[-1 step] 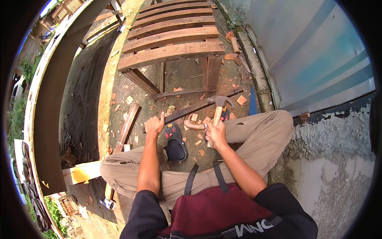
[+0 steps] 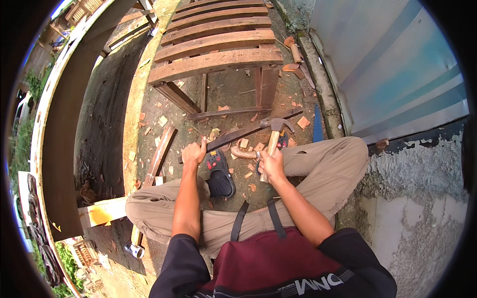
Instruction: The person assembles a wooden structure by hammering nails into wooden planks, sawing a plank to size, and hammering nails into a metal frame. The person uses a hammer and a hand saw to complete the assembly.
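My left hand (image 2: pixel 194 153) is closed round the near end of a dark wooden strip (image 2: pixel 231 137), which slants away to the right across the ground. In my right hand (image 2: pixel 272 166) is a claw hammer (image 2: pixel 273 141), gripped low on its pale wooden handle. The hammer's head overlaps the strip's far part in this view; I cannot tell whether they touch. A brown curved wooden handle (image 2: pixel 242 152) lies between my feet, its right end partly hidden by my right hand. My left foot, in a dark clog (image 2: pixel 217 166), is just beside the strip.
A slatted wooden bench (image 2: pixel 213 62) stands ahead. Wood chips (image 2: pixel 303 122) litter the concrete. Another wooden piece (image 2: pixel 160 156) lies left, near a dark trough-like area (image 2: pixel 107 109). A blue blade-like strip (image 2: pixel 317 124) lies right, by a metal sheet wall (image 2: pixel 387 69). A can (image 2: pixel 134 250) lies lower left.
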`<move>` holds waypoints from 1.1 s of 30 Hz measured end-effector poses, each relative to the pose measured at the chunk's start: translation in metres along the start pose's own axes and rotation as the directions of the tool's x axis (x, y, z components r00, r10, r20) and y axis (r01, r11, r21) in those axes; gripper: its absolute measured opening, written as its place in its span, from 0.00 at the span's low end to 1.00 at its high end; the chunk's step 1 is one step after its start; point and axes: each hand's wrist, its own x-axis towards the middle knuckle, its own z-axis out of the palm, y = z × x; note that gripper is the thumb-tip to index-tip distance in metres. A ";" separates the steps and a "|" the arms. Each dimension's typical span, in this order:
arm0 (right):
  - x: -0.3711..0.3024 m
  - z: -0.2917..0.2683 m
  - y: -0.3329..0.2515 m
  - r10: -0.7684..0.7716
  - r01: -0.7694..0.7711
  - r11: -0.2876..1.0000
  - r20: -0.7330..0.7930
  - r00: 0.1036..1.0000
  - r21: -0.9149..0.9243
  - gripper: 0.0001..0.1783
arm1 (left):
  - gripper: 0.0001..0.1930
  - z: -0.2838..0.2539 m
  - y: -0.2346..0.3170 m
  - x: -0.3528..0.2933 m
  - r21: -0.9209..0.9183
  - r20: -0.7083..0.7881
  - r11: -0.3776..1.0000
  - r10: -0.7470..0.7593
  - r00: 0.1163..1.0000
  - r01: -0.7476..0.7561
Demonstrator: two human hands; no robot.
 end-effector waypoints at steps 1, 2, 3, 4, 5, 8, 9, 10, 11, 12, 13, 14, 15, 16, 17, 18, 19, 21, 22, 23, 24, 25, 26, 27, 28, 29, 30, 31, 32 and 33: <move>-0.002 -0.003 0.000 0.031 -0.031 0.999 0.006 1.000 0.010 0.06 | 0.40 0.003 -0.003 0.000 0.001 -0.003 1.000 -0.012 1.000 0.012; 0.002 -0.005 0.003 0.004 -0.004 0.999 -0.002 1.000 -0.046 0.06 | 0.40 0.007 -0.007 0.003 -0.001 -0.011 1.000 -0.025 1.000 0.025; 0.002 -0.010 0.006 0.021 -0.022 0.996 -0.016 1.000 -0.084 0.06 | 0.39 0.012 -0.011 0.005 0.027 -0.054 0.999 -0.026 0.998 0.028; -0.001 -0.010 0.001 0.038 -0.041 0.991 -0.033 0.999 -0.124 0.06 | 0.36 0.015 -0.012 0.009 -0.002 -0.085 1.000 -0.013 0.996 0.012; 0.000 -0.013 -0.001 0.042 -0.048 0.992 -0.055 0.998 -0.118 0.07 | 0.34 0.016 -0.008 0.013 -0.028 -0.119 1.000 0.006 0.993 -0.009; 0.009 -0.021 0.004 0.047 -0.054 0.982 -0.043 0.998 -0.183 0.07 | 0.23 0.033 -0.011 0.027 -0.191 -0.548 0.935 0.151 0.823 -0.299; 0.021 -0.030 0.011 0.017 -0.021 0.960 -0.017 1.000 -0.281 0.09 | 0.19 0.037 -0.007 0.033 -0.124 -0.595 0.948 0.164 0.787 -0.292; 0.033 -0.041 0.022 -0.067 0.053 0.885 -0.013 0.998 -0.462 0.10 | 0.20 0.036 0.006 0.036 -0.268 -0.509 0.903 0.162 0.845 -0.335; 0.040 -0.049 0.029 -0.145 0.118 0.772 0.007 0.989 -0.625 0.13 | 0.22 0.036 0.020 0.038 -0.410 -0.417 0.841 0.173 0.892 -0.354; 0.046 -0.058 0.035 -0.216 0.172 0.624 0.043 0.975 -0.762 0.15 | 0.23 0.038 0.036 0.038 -0.544 -0.322 0.762 0.198 0.926 -0.352; 0.044 -0.053 0.032 -0.162 0.149 0.562 0.068 0.984 -0.814 0.17 | 0.24 0.045 0.047 0.036 -0.660 -0.247 0.687 0.183 0.952 -0.304; 0.037 -0.046 0.024 -0.108 0.129 0.496 0.086 0.990 -0.859 0.18 | 0.26 0.054 0.057 0.034 -0.761 -0.171 0.600 0.180 0.969 -0.246; 0.029 -0.036 0.020 -0.052 0.114 0.424 0.102 0.993 -0.899 0.20 | 0.28 0.060 0.063 0.033 -0.853 -0.084 0.491 0.204 0.975 -0.176; 0.026 -0.031 0.026 -0.064 0.164 0.363 0.151 0.986 -0.917 0.20 | 0.31 0.067 0.067 0.033 -0.923 -0.006 0.372 0.242 0.970 -0.098; 0.024 -0.035 0.033 -0.087 0.190 0.307 0.171 0.981 -0.932 0.19 | 0.31 0.055 0.087 0.020 -0.937 0.016 0.339 0.271 0.962 -0.080; 0.024 -0.039 0.039 -0.106 0.215 0.249 0.194 0.975 -0.944 0.19 | 0.27 0.060 0.101 0.021 -0.961 0.022 0.271 0.301 0.953 -0.063; 0.021 -0.033 0.040 -0.063 0.201 0.246 0.191 0.980 -0.948 0.19 | 0.25 0.060 0.101 0.020 -0.960 -0.002 0.264 0.322 0.947 -0.092; 0.016 -0.028 0.039 -0.046 0.221 0.227 0.216 0.975 -0.949 0.20 | 0.21 0.063 0.099 0.017 -0.969 0.001 0.232 0.358 0.934 -0.087; 0.015 -0.027 0.039 -0.039 0.229 0.219 0.226 0.973 -0.948 0.20 | 0.20 0.063 0.101 0.015 -0.976 0.029 0.209 0.376 0.926 -0.054; 0.015 -0.026 0.038 -0.031 0.226 0.213 0.225 0.974 -0.951 0.20 | 0.19 0.063 0.102 0.013 -0.982 0.057 0.188 0.395 0.917 -0.020; 0.015 -0.026 0.037 -0.023 0.222 0.207 0.222 0.975 -0.953 0.20 | 0.18 0.063 0.102 0.011 -0.983 0.059 0.183 0.394 0.917 -0.015; 0.017 -0.028 0.037 -0.019 0.214 0.202 0.214 0.977 -0.956 0.20 | 0.18 0.060 0.106 0.009 -0.984 0.062 0.179 0.400 0.915 -0.011; 0.020 -0.029 0.036 -0.019 0.210 0.182 0.210 0.978 -0.961 0.20 | 0.18 0.058 0.109 0.008 -0.985 0.066 0.175 0.407 0.911 -0.007; 0.022 -0.031 0.036 -0.020 0.204 0.163 0.204 0.979 -0.965 0.20 | 0.17 0.055 0.114 0.007 -0.986 0.091 0.166 0.380 0.921 0.029; 0.020 -0.027 0.034 -0.014 0.208 0.139 0.208 0.978 -0.968 0.20 | 0.18 0.060 0.112 0.007 -0.981 0.091 0.191 0.307 0.947 0.033; 0.018 -0.024 0.031 0.004 0.219 0.117 0.221 0.975 -0.969 0.20 | 0.18 0.064 0.110 0.008 -0.976 0.090 0.216 0.232 0.969 0.039; 0.016 -0.021 0.028 0.022 0.231 0.095 0.234 0.972 -0.968 0.20 | 0.18 0.069 0.107 0.009 -0.970 0.086 0.240 0.155 0.984 0.047; 0.014 -0.021 0.024 0.032 0.234 0.073 0.236 0.971 -0.970 0.20 | 0.17 0.068 0.107 0.011 -0.961 0.065 0.278 0.173 0.983 0.015; 0.013 -0.020 0.024 0.033 0.224 0.075 0.227 0.973 -0.972 0.20 | 0.17 0.069 0.106 0.010 -0.952 0.022 0.303 0.174 0.984 -0.032; 0.010 -0.017 0.026 0.035 0.216 0.077 0.219 0.975 -0.973 0.20 | 0.17 0.070 0.104 0.008 -0.941 -0.022 0.328 0.173 0.985 -0.079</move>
